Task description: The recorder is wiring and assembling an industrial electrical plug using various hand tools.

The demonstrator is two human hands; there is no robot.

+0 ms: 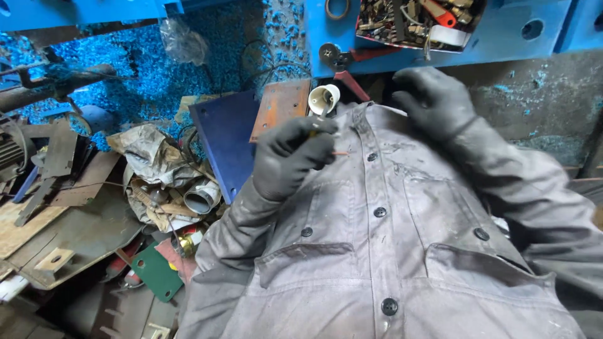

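I look down my own grey buttoned work jacket (389, 251). My left hand (290, 157), in a black glove, is closed around a thin tool (341, 152). A bit of yellow handle shows above the fingers and a slim orange tip pokes out to the right. My right hand (433, 100), also in a black glove, rests with curled fingers on the far edge of the jacket. What it holds, if anything, is hidden. A white lamp socket (323, 99) lies just beyond the jacket edge, between the two hands.
Scrap is piled at left: a blue plate (223, 135), a rusty drilled plate (281, 105), crumpled paper (151, 157), a grey pipe piece (201, 199), a green plate (156, 271). Blue granules (188, 69) cover the floor. A tray of metal parts (408, 22) sits on a blue frame (502, 37).
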